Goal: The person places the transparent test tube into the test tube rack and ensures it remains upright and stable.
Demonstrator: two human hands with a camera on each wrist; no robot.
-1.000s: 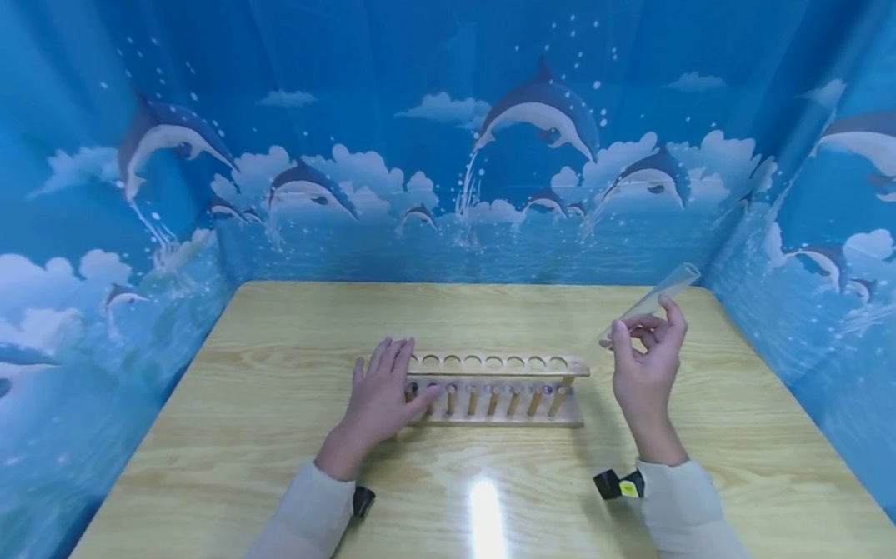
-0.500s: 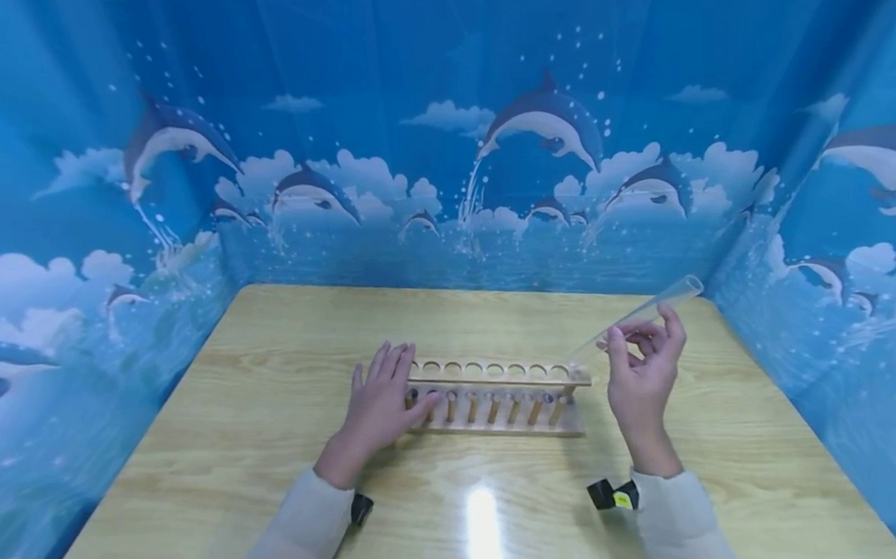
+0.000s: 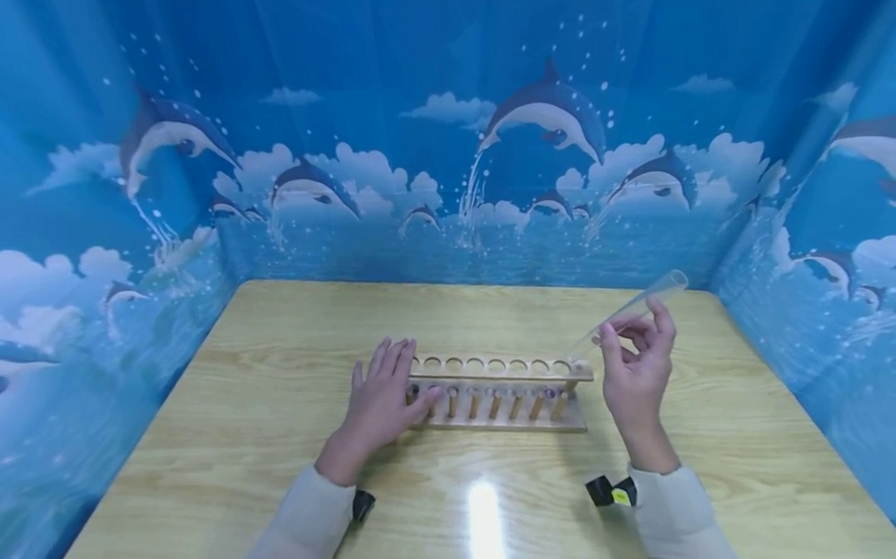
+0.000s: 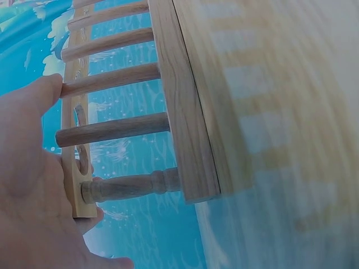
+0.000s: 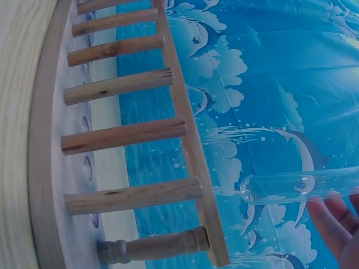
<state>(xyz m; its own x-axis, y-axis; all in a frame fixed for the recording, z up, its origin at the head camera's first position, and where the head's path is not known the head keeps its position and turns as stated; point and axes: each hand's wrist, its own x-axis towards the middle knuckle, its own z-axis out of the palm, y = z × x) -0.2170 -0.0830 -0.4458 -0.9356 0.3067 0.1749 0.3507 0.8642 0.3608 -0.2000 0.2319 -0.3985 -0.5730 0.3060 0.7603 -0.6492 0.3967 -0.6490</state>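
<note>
Thumb and fingers of the right hand [image 3: 636,375] pinch a clear test tube [image 3: 647,296], tilted, just beside the right end of a wooden rack [image 3: 574,421] and higher than it. Its open mouth slants up toward the far right corner of the desk [image 3: 293,345]; its rounded end [image 5: 251,189] points down and left toward the rack's top bar [image 3: 583,374]. That end is faint from here, so how near it comes to the wood I can hardly judge.

The left hand [image 3: 378,403] rests on the rack's left end, fingers stretched fairly straight toward the desk's far edge, thumb apart from them beside the leftmost pegs [image 3: 494,405]. The rack stands upright near the middle of the desk, lengthwise with the far edge, round holes along its top bar and pegs rising from its base.

Between the two pale sleeves [image 3: 297,528] a bright reflection [image 3: 486,528] shines off the desk. Beyond the far edge, and past the left and right edges too, hangs a blue sheet [image 3: 437,30] printed with leaping dolphins [image 3: 549,117] and white clouds [image 3: 368,174].
</note>
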